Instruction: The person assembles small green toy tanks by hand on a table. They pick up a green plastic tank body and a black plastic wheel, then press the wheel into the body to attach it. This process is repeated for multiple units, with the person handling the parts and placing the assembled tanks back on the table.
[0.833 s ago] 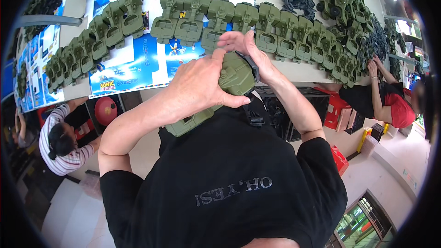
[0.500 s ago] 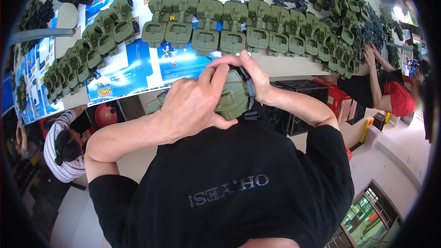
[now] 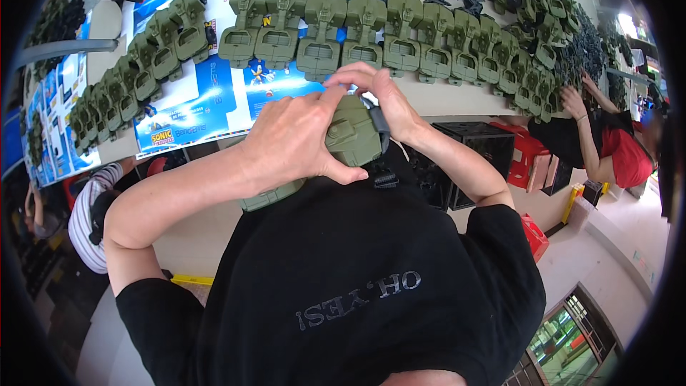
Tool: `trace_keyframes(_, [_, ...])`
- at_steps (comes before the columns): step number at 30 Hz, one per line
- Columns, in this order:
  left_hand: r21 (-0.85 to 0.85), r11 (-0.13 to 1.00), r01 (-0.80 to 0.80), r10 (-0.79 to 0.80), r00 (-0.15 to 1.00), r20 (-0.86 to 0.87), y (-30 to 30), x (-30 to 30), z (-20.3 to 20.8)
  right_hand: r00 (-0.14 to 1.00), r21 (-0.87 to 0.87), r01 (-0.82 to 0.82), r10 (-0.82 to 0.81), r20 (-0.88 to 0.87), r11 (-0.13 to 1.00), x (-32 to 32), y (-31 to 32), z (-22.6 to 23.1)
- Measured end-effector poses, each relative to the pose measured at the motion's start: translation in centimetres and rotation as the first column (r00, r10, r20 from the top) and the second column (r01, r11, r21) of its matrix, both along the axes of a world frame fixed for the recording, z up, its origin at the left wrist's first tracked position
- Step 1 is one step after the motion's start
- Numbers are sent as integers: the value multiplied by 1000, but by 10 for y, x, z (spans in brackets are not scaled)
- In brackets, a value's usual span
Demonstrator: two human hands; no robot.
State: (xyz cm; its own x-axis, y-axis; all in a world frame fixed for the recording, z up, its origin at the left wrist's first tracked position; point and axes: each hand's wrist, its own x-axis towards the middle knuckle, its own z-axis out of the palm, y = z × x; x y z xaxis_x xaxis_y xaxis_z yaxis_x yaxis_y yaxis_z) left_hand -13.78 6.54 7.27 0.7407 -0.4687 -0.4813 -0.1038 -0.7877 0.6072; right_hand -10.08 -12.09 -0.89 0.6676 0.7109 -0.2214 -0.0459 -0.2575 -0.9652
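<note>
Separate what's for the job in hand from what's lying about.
Belongs:
- olive-green plastic vehicle body, held by left hand
- dark grey end piece, by right hand
- row of matching green bodies

Apparently lying about:
- blue-and-white printed sheet
- red plastic item near right elbow

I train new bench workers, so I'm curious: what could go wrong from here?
The green toy body, held by the table's near edge, may drop if the left hand slips. The right hand, close to its dark end piece, could get pinched. A knock might shift the closely packed green bodies.
</note>
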Motion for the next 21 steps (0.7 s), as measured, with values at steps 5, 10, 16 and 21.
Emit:
trace_keyframes(5, [-107, 991, -79, 66, 991, -120, 0, -2, -9, 906, 1, 123, -112, -408, 992, -5, -10, -7])
trace_keyframes(10, [-213, 966, -150, 109, 975, -192, 1, -16, -30, 634, -47, 321, -251, -731, 946, -31, 0, 4])
trace_keyframes(16, [-281, 947, -156, 55, 939, -339, 0, -3, -23, 496, 121, 363, -82, -865, 924, -30, 0, -10])
trace_keyframes(21, [-208, 970, -125, 55, 947, -315, -7, 7, -16, 324, 63, 423, -86, -942, 904, -26, 2, -19])
